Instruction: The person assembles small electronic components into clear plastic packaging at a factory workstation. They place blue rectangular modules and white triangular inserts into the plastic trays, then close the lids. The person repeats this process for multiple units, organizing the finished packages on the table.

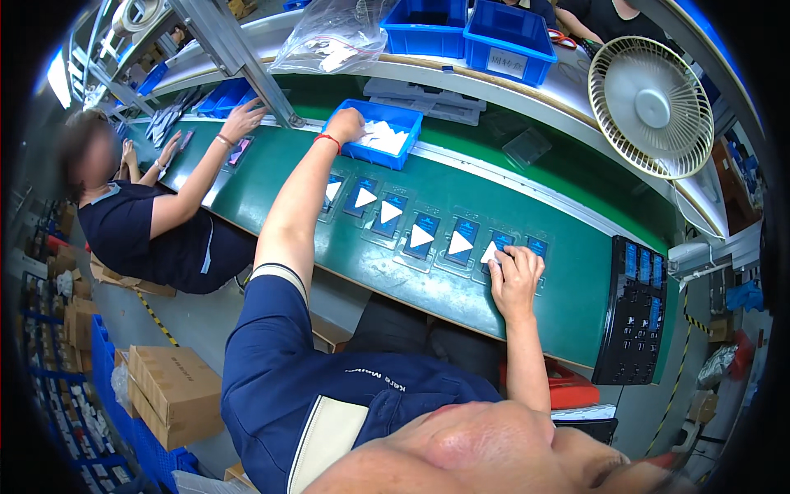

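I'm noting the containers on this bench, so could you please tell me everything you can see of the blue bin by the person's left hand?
The blue bin is an open-topped, roughly rectangular box that looks like plastic. It stands upright toward the far side of the green bench and holds loose white pieces. The left hand reaches in at its left end; the fingertips are hidden, so whether they touch the bin cannot be told.
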The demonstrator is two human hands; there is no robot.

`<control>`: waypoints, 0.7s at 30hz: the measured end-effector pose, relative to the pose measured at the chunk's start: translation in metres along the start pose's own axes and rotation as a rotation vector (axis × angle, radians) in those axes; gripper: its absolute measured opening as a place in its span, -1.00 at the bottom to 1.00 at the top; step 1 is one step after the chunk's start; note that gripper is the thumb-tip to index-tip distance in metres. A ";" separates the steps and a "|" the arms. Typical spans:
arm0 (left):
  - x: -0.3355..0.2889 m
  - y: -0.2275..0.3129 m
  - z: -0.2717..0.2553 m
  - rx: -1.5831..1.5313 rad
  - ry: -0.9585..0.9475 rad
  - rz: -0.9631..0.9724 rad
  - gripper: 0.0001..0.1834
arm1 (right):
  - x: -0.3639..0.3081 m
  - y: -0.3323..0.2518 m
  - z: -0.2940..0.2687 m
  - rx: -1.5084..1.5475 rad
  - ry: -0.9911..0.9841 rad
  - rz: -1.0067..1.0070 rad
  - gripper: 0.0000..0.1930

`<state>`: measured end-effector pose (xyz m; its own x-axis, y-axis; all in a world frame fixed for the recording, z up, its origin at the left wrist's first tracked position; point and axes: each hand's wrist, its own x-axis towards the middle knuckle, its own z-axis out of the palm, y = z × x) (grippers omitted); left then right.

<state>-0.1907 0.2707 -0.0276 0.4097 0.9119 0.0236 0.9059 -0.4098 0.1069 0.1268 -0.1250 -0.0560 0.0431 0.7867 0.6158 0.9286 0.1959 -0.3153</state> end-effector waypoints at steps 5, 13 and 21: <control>-0.002 -0.003 0.003 -0.114 0.167 -0.013 -0.83 | 0.001 0.001 0.002 0.041 0.041 -0.012 -0.88; -0.040 0.048 -0.033 -1.266 0.210 -0.215 -0.89 | 0.006 0.002 0.003 0.184 0.140 0.041 -0.94; -0.178 0.235 0.018 -1.497 -0.414 0.267 -0.90 | 0.025 -0.034 0.030 1.271 0.079 0.524 -0.82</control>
<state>-0.0494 0.0115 -0.0246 0.7609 0.6480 -0.0341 -0.0152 0.0704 0.9974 0.0854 -0.0942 -0.0513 0.3409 0.9070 0.2473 -0.1730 0.3191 -0.9318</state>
